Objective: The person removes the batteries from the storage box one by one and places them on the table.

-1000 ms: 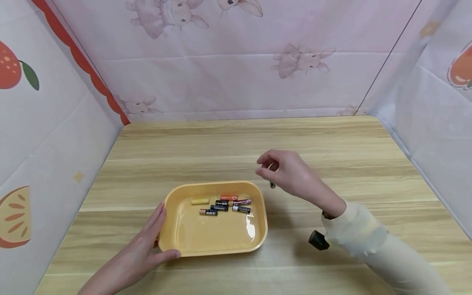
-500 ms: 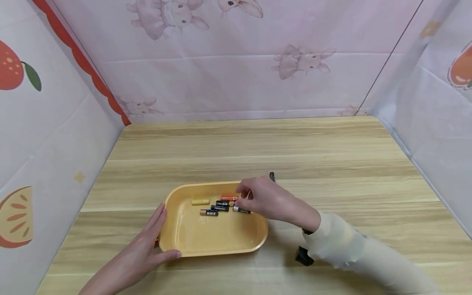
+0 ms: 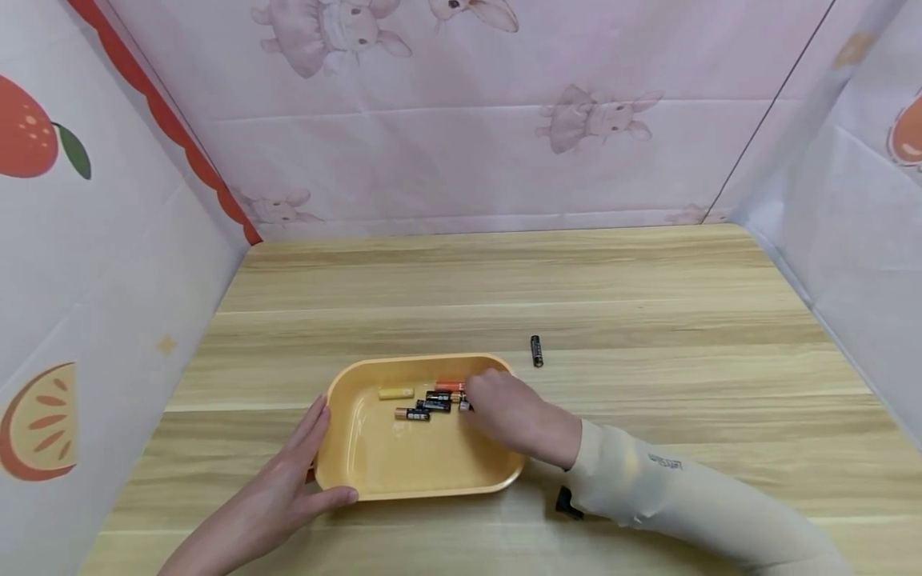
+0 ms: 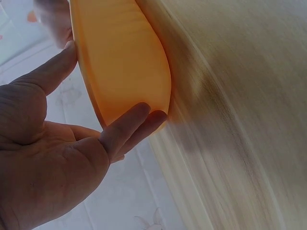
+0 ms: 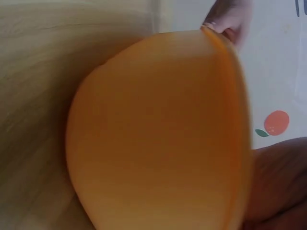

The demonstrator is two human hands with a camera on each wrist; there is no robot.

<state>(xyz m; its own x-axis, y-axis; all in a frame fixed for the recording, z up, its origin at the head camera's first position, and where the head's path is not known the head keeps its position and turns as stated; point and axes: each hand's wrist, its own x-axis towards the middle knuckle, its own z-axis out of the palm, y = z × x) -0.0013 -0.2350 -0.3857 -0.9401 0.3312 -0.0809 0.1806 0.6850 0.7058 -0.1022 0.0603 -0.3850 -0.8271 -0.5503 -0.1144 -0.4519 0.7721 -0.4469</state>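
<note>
A yellow plastic tray (image 3: 410, 460) holds several loose batteries: a yellow battery (image 3: 396, 394), an orange battery (image 3: 450, 386) and black ones, including a black battery (image 3: 413, 414) with a copper end. My left hand (image 3: 284, 484) holds the tray's left end, its thumb on the front rim and its fingers against the outer wall (image 4: 129, 62). My right hand (image 3: 513, 416) reaches over the right rim, knuckles up, down among the batteries on that side. Its fingertips are hidden, so I cannot tell what they hold.
One black battery (image 3: 536, 350) lies alone on the wooden table (image 3: 648, 304), behind the tray's right corner. A black block-like piece (image 3: 569, 504) shows under the right sleeve. Printed cloth walls (image 3: 461, 176) stand at the back and sides.
My right hand has moved left and down from above the lone battery into the tray's right side, covering the pinkish battery there. The left hand and tray stay in place.
</note>
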